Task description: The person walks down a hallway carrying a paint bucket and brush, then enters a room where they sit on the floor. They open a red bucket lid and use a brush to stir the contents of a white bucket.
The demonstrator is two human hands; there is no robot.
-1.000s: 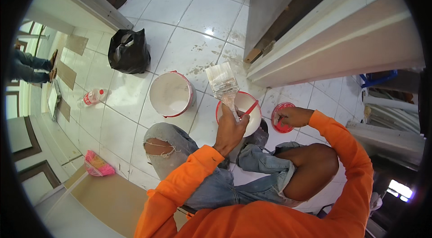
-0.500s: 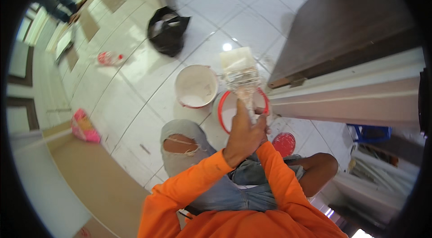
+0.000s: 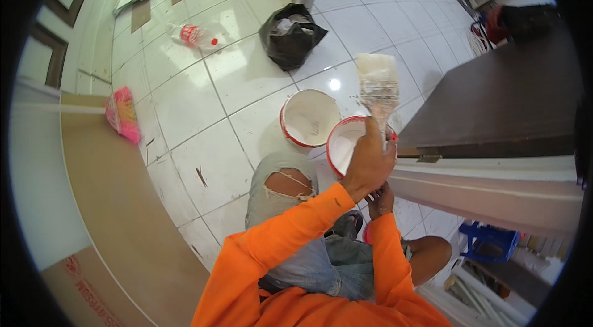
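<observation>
My left hand (image 3: 369, 163) is closed around the handle of a wide paintbrush (image 3: 378, 83), its pale bristles pointing away from me. The brush is held above a red-rimmed bucket (image 3: 332, 152) with white paint inside. Just below my left wrist is my right hand (image 3: 381, 201), with its fingers curled and partly hidden; what they hold, if anything, does not show. Beside the paint bucket, to its left, stands a second white bucket (image 3: 311, 118) with whitish residue on its inner wall.
A black plastic bag (image 3: 290, 39) and a clear bottle (image 3: 191, 35) lie on the tiled floor. To the right are a dark door panel (image 3: 494, 86) and a blue stool (image 3: 488, 240). A pink broom head (image 3: 123, 114) rests at the left near a brown board (image 3: 117, 185).
The view has shifted, so the buckets and bag appear further right. My right hand has drawn back from beside my left hand toward me. The brush stays in my left hand.
</observation>
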